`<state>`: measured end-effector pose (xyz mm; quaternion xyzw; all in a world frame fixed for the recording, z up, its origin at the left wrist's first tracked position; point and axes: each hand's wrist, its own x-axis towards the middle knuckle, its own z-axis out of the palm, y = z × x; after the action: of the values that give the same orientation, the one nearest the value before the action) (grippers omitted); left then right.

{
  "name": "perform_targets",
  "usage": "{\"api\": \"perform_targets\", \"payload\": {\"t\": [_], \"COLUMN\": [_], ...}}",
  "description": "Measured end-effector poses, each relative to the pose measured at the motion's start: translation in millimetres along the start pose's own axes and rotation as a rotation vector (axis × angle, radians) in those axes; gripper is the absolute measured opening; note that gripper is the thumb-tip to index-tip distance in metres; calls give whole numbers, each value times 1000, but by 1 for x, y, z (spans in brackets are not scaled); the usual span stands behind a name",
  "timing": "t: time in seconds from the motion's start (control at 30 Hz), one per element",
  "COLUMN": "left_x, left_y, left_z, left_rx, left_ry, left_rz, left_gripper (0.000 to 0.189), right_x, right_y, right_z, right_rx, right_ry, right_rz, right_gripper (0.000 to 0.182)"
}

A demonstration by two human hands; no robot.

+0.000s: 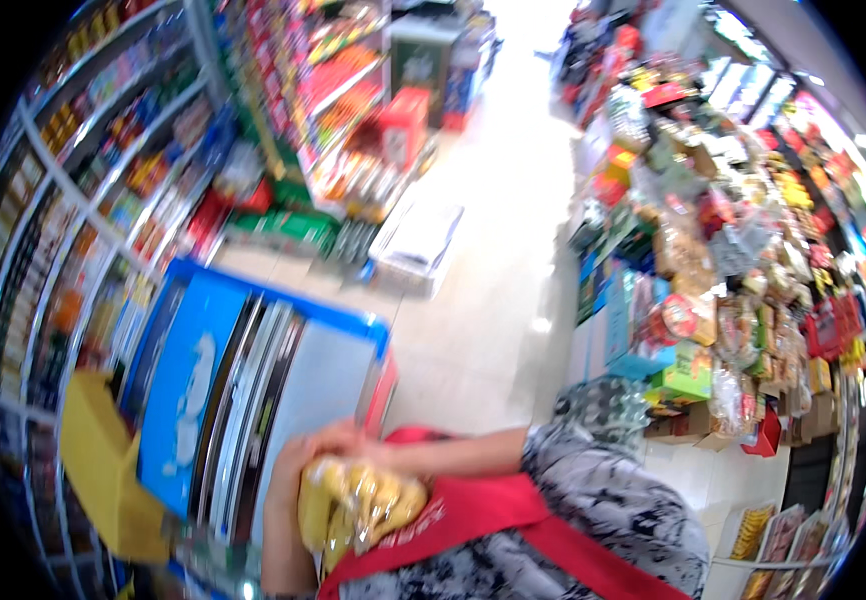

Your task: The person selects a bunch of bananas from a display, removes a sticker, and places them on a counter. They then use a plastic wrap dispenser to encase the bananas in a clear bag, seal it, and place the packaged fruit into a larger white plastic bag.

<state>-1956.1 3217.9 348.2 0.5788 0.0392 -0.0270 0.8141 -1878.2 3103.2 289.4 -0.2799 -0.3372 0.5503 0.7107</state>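
Note:
Both my hands meet in front of my red apron (pixel 470 510), around the upper end of a clear plastic bag of yellow items (pixel 369 499). My left hand (pixel 304 448) comes up along the bag's left side, and my right hand (pixel 374 452) reaches across its top from the right. Blur hides the separate fingers, and the exact contents of the bag cannot be told. Just beyond the hands stands a blue chest freezer (pixel 194 390) with a pale lid panel (pixel 320 375).
A yellow carton (pixel 103 469) leans at the freezer's left end, beside tall stocked shelves (pixel 92 202). A white crate (pixel 418 244) sits on the tiled floor (pixel 478 337). Packaged goods (pixel 692 247) are heaped along the right side of the aisle.

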Motion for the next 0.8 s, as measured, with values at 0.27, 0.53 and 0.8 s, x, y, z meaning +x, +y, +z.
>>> {"api": "perform_targets", "payload": {"t": [0.27,0.53,0.8], "left_x": [-21,-39,3], "left_y": [45,63,-10], "left_z": [69,96,8], "left_rx": [-190,-266,-454], "left_ry": [313,450,69], "left_rz": [-372,-205,-406], "left_gripper": [44,46,44], "right_x": [-30,-37,-15], "right_y": [-4,-66,-115], "right_z": [-5,-22,34], "right_rx": [-131,-1144,-1009], "right_ry": [-38,181,-374], "right_rz": [295,339,-321], "right_gripper": [20,26,35]}}
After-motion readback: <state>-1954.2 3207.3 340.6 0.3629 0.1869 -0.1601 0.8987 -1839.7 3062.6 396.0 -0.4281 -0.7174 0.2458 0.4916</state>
